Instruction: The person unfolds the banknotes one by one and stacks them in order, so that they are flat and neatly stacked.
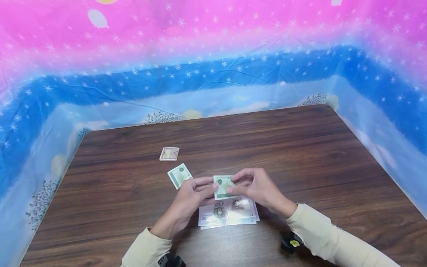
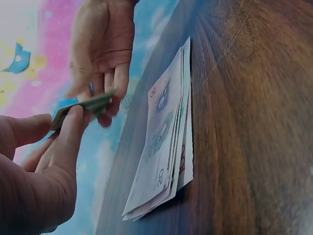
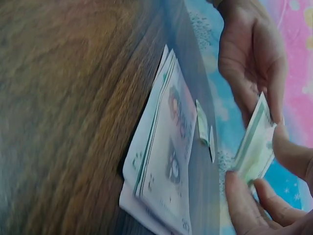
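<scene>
Above the table, both hands hold a folded green banknote (image 1: 222, 191). The left hand (image 1: 190, 198) pinches its left side between thumb and fingers. On the other side, the right hand (image 1: 261, 187) has its thumb and fingertips on the note. In the right wrist view the green banknote (image 3: 257, 147) is tilted, its folded layers close together. Just below the hands lies a stack of banknotes (image 1: 230, 215) marked 20. The left wrist view shows the stack (image 2: 156, 142) with uneven, slightly fanned edges.
Another folded green banknote (image 1: 179, 176) lies on the table beyond the left hand. Farther back is a folded brownish banknote (image 1: 169, 154). The dark wood table (image 1: 300, 148) meets a pink and blue snowflake-patterned cloth (image 1: 207, 74) at its far edge.
</scene>
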Action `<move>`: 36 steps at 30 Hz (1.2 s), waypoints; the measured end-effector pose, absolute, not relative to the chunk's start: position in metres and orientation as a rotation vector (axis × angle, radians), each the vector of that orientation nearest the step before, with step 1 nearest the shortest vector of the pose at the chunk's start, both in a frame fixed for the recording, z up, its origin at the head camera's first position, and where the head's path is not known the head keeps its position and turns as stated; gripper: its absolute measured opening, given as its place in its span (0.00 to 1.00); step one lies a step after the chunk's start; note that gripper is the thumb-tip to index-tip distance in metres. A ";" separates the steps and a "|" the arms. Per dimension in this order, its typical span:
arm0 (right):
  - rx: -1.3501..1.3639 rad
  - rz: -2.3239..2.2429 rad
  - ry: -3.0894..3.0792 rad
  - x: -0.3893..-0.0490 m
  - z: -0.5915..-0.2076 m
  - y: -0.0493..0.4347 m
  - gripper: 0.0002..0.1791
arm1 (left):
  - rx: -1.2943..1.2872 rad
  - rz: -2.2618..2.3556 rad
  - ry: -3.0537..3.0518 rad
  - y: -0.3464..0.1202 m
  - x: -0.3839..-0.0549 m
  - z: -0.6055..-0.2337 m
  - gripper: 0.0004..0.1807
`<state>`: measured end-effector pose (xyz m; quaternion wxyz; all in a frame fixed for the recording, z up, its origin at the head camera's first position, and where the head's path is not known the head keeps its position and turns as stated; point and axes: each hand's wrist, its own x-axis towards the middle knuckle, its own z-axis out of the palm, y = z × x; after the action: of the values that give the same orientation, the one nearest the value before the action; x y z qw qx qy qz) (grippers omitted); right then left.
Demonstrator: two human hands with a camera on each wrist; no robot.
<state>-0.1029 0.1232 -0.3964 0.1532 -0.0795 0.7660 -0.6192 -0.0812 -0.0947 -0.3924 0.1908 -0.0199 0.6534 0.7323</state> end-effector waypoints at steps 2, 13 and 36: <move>-0.237 -1.789 2.149 -0.101 -0.396 0.121 0.26 | -0.051 2.065 1.818 -0.094 -0.081 -0.393 0.22; -0.254 -1.849 1.999 -0.090 -0.393 0.108 0.36 | 0.007 2.041 1.913 -0.088 -0.081 -0.395 0.20; -0.224 -1.818 2.049 -0.089 -0.380 0.136 0.21 | -0.064 2.005 2.093 -0.094 -0.073 -0.386 0.18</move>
<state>-0.0888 0.1360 -0.3796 0.1954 -0.0798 0.7312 -0.6486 -0.0728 -0.0939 -0.3861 0.1209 -0.0219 0.7168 0.6864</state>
